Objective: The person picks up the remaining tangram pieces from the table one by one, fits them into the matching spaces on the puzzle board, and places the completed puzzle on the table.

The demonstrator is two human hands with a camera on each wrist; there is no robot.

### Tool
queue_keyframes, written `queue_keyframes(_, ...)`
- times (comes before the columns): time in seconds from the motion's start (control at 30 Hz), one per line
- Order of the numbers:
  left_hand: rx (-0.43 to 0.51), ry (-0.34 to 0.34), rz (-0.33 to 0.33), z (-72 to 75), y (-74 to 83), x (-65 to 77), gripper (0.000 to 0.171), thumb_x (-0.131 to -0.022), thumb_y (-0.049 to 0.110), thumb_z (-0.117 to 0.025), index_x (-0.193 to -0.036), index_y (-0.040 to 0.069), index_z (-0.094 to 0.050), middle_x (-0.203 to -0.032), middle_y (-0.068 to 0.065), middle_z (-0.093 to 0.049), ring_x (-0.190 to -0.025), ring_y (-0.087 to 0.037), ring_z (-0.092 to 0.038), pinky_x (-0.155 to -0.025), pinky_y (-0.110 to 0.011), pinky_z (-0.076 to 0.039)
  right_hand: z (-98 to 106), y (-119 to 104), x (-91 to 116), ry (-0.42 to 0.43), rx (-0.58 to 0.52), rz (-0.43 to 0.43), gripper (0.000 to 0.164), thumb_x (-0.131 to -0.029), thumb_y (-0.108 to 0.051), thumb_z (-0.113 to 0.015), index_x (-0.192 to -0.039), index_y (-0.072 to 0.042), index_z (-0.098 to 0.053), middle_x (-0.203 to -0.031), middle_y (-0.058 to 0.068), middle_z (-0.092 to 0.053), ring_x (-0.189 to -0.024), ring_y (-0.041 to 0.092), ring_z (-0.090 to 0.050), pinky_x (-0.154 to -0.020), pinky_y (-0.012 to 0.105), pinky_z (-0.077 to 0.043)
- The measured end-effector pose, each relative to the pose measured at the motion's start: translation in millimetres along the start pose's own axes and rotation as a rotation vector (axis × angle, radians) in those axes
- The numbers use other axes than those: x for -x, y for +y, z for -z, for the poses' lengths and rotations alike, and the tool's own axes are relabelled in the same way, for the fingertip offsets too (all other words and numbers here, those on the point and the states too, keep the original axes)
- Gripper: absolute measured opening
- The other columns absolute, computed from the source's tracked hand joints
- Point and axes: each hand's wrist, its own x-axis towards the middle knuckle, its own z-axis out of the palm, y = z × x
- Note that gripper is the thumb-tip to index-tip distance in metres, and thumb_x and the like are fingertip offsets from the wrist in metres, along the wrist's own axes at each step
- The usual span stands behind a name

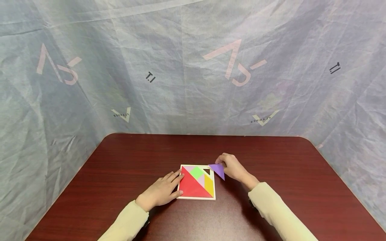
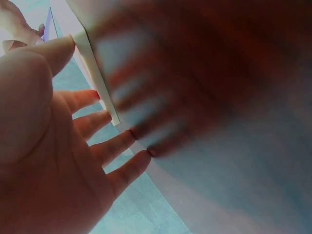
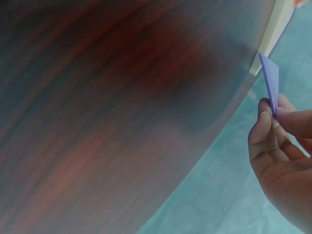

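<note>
A square tangram tray (image 1: 197, 198) with a pale frame lies on the table. In it sit a large red triangle (image 1: 193, 188), a green square (image 1: 197, 172), a yellow parallelogram (image 1: 208, 185) and two pink pieces. At its upper right, a white-bordered dark triangular gap (image 1: 207, 171) shows. My left hand (image 1: 163, 189) rests along the tray's left edge, fingers and thumb extended over the rim. My right hand (image 1: 233, 166) pinches a purple triangle (image 3: 271, 85) between thumb and fingers, its tip overlapping the tray's upper right corner in the head view.
The tray and both hands are over a dark red wooden table (image 1: 135, 154) with rounded far corners. A grey cloth (image 1: 184, 100) with printed letters hangs behind and at both sides of it.
</note>
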Motion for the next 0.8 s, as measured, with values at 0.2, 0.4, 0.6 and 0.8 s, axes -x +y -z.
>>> queue_keyframes(0.2,-0.005,-0.011,0.017,0.2,1.0,-0.6,0.059,-0.091,0.038,-0.052,-0.140,0.008,-0.037,-0.148,-0.011,-0.030,-0.132,-0.036,-0.034,-0.100,-0.051,-0.035,-8.8,-6.1,-8.5,-0.023,-0.004,0.003,0.027,-0.072,0.018,-0.050,-0.079,0.000,-0.067,-0.073,0.009,-0.060,-0.065,0.012,-0.049,-0.060,0.022,-0.042)
queue_keyframes(0.4,-0.008,-0.011,0.011,0.3,0.8,-1.0,0.060,-0.091,0.038,-0.051,-0.140,0.008,-0.036,-0.148,-0.011,-0.030,-0.132,-0.036,-0.034,-0.100,-0.051,-0.035,-13.2,-11.3,-15.1,-0.048,-0.027,-0.001,0.026,-0.072,0.018,-0.050,-0.081,0.001,-0.068,-0.076,0.011,-0.062,-0.069,0.016,-0.055,-0.063,0.026,-0.048)
queue_keyframes(0.6,-0.013,-0.004,0.005,-0.2,0.1,-1.1,0.060,-0.091,0.038,-0.051,-0.140,0.008,-0.036,-0.148,-0.011,-0.030,-0.131,-0.036,-0.034,-0.100,-0.051,-0.035,-18.1,-14.3,-19.9,-0.075,-0.056,-0.037,0.025,-0.074,0.017,-0.051,-0.082,0.000,-0.068,-0.078,0.010,-0.063,-0.072,0.016,-0.057,-0.066,0.027,-0.050)
queue_keyframes(0.8,-0.011,0.012,-0.019,1.0,0.9,0.1,0.059,-0.091,0.037,-0.052,-0.139,0.005,-0.038,-0.147,-0.014,-0.032,-0.130,-0.038,-0.036,-0.098,-0.052,-0.036,-21.2,-17.1,-22.6,-0.062,-0.077,-0.052,0.023,-0.075,0.015,-0.051,-0.081,0.000,-0.067,-0.077,0.010,-0.063,-0.072,0.015,-0.057,-0.066,0.026,-0.049)
